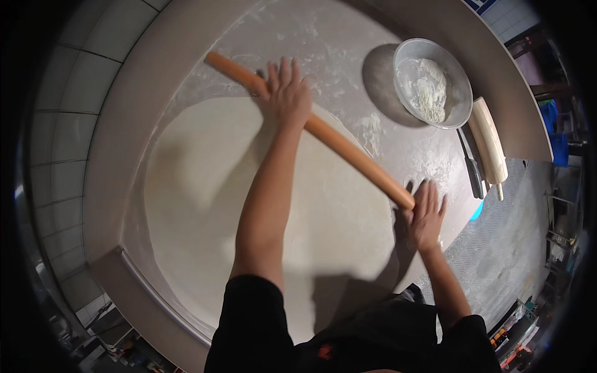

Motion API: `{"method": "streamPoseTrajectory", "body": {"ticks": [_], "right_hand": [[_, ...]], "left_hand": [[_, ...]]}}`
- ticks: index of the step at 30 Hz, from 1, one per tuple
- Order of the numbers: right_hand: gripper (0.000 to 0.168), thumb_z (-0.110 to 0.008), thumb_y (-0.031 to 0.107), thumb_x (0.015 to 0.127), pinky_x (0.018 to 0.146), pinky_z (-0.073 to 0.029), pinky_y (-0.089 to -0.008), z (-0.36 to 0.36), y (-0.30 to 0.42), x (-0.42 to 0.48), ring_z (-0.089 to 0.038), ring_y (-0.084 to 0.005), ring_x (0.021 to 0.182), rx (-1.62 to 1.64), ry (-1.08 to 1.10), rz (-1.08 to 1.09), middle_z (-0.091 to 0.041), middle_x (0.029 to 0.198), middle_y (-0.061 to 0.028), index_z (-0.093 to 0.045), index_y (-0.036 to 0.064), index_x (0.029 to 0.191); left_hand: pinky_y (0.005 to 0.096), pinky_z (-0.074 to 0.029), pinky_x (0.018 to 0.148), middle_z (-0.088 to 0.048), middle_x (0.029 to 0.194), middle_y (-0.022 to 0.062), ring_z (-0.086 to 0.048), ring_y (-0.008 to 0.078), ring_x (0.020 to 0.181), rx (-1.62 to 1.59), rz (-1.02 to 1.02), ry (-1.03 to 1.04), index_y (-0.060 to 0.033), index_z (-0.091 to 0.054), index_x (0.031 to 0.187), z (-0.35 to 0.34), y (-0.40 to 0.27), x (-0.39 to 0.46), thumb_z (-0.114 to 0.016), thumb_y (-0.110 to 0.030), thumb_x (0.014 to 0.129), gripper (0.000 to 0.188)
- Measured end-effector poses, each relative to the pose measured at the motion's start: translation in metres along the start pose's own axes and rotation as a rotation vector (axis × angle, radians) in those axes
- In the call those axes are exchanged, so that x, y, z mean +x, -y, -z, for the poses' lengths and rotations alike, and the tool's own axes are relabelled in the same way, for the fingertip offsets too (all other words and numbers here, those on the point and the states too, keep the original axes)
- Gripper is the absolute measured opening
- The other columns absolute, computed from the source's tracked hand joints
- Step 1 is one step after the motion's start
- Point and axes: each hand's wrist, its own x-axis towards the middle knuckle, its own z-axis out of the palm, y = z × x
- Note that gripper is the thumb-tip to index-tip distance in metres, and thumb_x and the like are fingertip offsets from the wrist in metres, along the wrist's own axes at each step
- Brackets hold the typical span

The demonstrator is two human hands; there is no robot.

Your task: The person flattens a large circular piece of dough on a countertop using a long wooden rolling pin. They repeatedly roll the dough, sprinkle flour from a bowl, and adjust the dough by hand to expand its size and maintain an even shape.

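Note:
A wide, thin sheet of pale dough (200, 186) lies flat on the floured worktop. Across its far edge runs a long wooden rolling pin (359, 156), slanting from upper left to lower right. My left hand (287, 95) rests palm down over the pin's left part, fingers stretched beyond it and slightly blurred. At the pin's right end is my right hand (425, 221), its fingers extended and apart, the thumb side against or very near the wood. Whether the right palm touches the worktop cannot be told.
A metal bowl of flour (433, 88) stands at the back right. Beside it lie a black-handled knife (472, 170) and a second, thicker rolling pin (487, 140). A raised panel (508, 88) borders the worktop (336, 60); a tiled wall (74, 135) rises at left.

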Motion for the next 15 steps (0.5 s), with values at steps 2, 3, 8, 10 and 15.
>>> {"method": "streamPoseTrajectory", "body": {"ticks": [2,3,8,10,15], "right_hand": [[0.081,-0.046,0.05,0.099,0.12,-0.007,-0.0596,-0.003,0.034,-0.044,-0.024,-0.0406,0.149,0.099,0.027,0.023,-0.031,0.156,-0.0284,-0.025,-0.007,0.152],[0.081,-0.045,0.051,0.099,0.12,-0.008,-0.06,-0.012,0.043,-0.065,-0.024,-0.0418,0.148,0.183,-0.012,0.05,-0.031,0.155,-0.0289,-0.025,-0.007,0.152],[0.085,-0.045,0.057,0.098,0.12,-0.007,-0.0591,-0.003,0.023,-0.036,-0.023,-0.0397,0.149,0.019,0.045,0.015,-0.029,0.158,-0.0249,-0.025,-0.005,0.153],[0.086,-0.045,0.058,0.097,0.121,-0.006,-0.0582,0.003,-0.009,0.009,-0.021,-0.0368,0.15,-0.034,0.013,-0.011,-0.028,0.159,-0.0224,-0.025,-0.004,0.154],[0.087,-0.045,0.057,0.096,0.121,-0.005,-0.0573,-0.001,-0.015,0.008,-0.019,-0.0348,0.151,0.028,0.049,-0.047,-0.028,0.16,-0.02,-0.022,-0.003,0.155]], "left_hand": [[0.0586,0.0,0.12,-0.02,0.166,0.003,-0.005,0.0291,0.154,0.034,0.013,0.06,-0.0135,-0.032,0.156,0.002,0.028,-0.036,-0.032,-0.035,0.106,0.054],[0.0611,-0.002,0.119,-0.02,0.166,0.0021,-0.007,0.029,0.154,0.085,0.038,0.075,-0.014,-0.034,0.155,0.007,0.041,-0.053,-0.031,-0.033,0.106,0.052],[0.0579,-0.001,0.12,-0.02,0.166,0.0045,-0.007,0.0296,0.154,0.032,0.058,0.006,-0.0099,-0.032,0.155,0.0,0.022,-0.034,-0.028,-0.031,0.107,0.053],[0.0589,-0.001,0.12,-0.024,0.165,0.0047,-0.009,0.0301,0.154,0.092,-0.001,-0.011,-0.011,-0.035,0.154,0.004,-0.013,0.002,-0.031,-0.033,0.106,0.053],[0.0599,0.002,0.12,-0.024,0.165,0.0045,-0.006,0.0305,0.154,0.026,-0.006,0.048,-0.0114,-0.034,0.154,-0.006,-0.014,0.007,-0.034,-0.034,0.104,0.055]]}}
